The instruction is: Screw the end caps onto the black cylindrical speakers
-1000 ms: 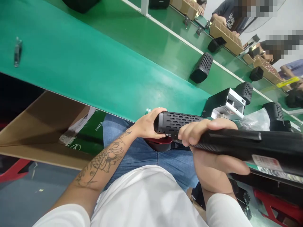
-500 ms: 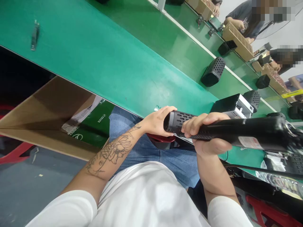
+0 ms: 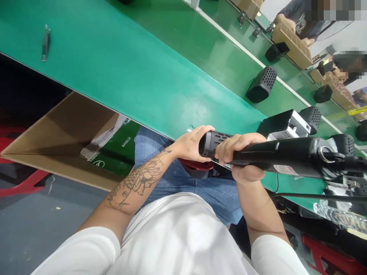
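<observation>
My left hand (image 3: 192, 145) is wrapped round the near end of a black housing with slotted sides (image 3: 220, 140), holding it at the front edge of the green table. In my right hand (image 3: 242, 152) is a black electric screwdriver (image 3: 282, 156), gripped along its body, with its rear end pointing right. A hanging ring and a cable show at that rear end. The right fingers reach over the housing's far end, and the screwdriver's tip is hidden behind them. Whether the tip touches the housing I cannot tell.
A black and silver box (image 3: 283, 126) stands right of my hands. Another perforated black housing (image 3: 262, 84) lies beyond, on the green surface. A nail clipper-like metal item (image 3: 46, 44) lies far left. Below the table edge is an open cardboard box (image 3: 65, 137). Co-workers sit across.
My right hand and the screwdriver have shifted slightly left, and the screwdriver's rear end shows more fully. My left hand keeps its hold on the housing. The whole view has shifted a little.
</observation>
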{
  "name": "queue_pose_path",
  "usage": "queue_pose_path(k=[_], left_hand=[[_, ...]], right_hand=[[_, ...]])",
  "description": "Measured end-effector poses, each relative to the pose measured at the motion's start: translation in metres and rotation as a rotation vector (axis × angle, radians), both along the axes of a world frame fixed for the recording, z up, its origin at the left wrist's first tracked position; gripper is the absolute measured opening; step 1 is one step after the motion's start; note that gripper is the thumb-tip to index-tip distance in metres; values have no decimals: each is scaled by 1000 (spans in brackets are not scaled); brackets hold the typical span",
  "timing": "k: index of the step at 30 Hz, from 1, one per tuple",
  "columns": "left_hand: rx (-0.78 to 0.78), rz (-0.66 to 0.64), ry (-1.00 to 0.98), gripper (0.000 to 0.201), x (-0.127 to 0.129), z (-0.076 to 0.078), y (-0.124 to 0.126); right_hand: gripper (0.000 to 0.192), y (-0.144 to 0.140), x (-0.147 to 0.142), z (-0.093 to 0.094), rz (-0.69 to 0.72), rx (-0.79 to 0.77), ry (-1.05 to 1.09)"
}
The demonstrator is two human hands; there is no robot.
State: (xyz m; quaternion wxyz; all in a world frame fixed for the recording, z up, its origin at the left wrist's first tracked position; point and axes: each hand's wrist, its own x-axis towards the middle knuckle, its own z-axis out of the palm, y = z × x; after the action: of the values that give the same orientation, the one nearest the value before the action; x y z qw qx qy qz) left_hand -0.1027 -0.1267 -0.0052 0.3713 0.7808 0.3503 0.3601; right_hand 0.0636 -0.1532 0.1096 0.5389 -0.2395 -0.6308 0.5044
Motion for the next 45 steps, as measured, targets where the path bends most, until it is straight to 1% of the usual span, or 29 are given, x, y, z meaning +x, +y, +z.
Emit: queue_pose_path(k=[2,5,7,9,10,11,12,13,15,16,17,18,19,21,23,24,26,28,29,30,32,33,34,35,36,38,40,42,45], left_hand=[[6,4,-3,102,0,-1,0],[61,17,-22,103,0,-2,1],[146,42,-44,100,0,-5,-1],[256,102,-49,96,1,-9,-7],[304,160,-39,95,3,-12,-14],[341,233,-23,96,5,-17,-22],[366,320,-9,99,9,-21,-31],[379,405,-3,103,12,-27,-43],[418,507,-40,110,22,-40,-69],[460,522,-67,108,27,-46,-83],[507,511,-83,102,33,-52,-96],[550,477,-85,93,39,-57,-107],[591,420,-82,81,45,-61,-117],[632,272,-59,62,58,-63,-128],[652,108,-46,54,69,-57,-129],[677,28,-45,51,73,-51,-125],[786,-92,-50,40,78,-31,-109],[923,-135,-8,35,81,-2,-87],[955,-124,56,39,81,15,-74],[942,-129,169,49,81,31,-60],[807,-208,419,74,81,60,-32],[696,-245,521,89,81,70,-20],[617,-268,590,98,82,77,-10],[562,-261,648,103,83,82,-3],[525,-222,696,104,84,84,2],[497,-92,769,101,87,83,5],[471,19,807,100,89,81,2],[446,46,804,101,90,80,-3],[431,36,767,100,89,80,-6]], right_hand=[[52,1,-4,-1,23,79,80],[48,-2,-8,7,6,132,72],[49,-8,0,21,-41,143,73],[54,-13,20,39,-123,184,91],[57,-13,34,47,-200,215,95],[56,-12,51,54,-309,271,86],[54,-9,69,59,-446,312,64],[51,-5,88,62,-620,332,43],[43,10,127,59,-926,350,-18],[39,18,146,55,-1048,358,-48],[35,26,163,49,-1150,371,-67],[30,34,180,41,-1223,380,-94],[29,40,195,34,-1288,398,-107],[30,48,217,19,-1356,415,-120],[34,51,230,7,-1358,413,-107],[37,50,233,3,-1333,409,-97],[42,47,235,-2,-1273,402,-78],[47,42,232,-2,-1221,383,-55],[48,39,229,0,-1202,369,-46],[48,35,226,4,-1191,364,-29],[45,23,216,14,-1165,370,23],[44,15,209,20,-1142,375,44],[43,6,202,26,-1116,380,64],[44,-4,195,33,-1079,379,78],[45,-14,188,39,-1023,372,76],[49,-33,174,48,-886,346,60],[51,-47,163,51,-737,309,23],[55,-52,155,50,-615,275,-17],[57,-47,146,42,-539,259,-68]])
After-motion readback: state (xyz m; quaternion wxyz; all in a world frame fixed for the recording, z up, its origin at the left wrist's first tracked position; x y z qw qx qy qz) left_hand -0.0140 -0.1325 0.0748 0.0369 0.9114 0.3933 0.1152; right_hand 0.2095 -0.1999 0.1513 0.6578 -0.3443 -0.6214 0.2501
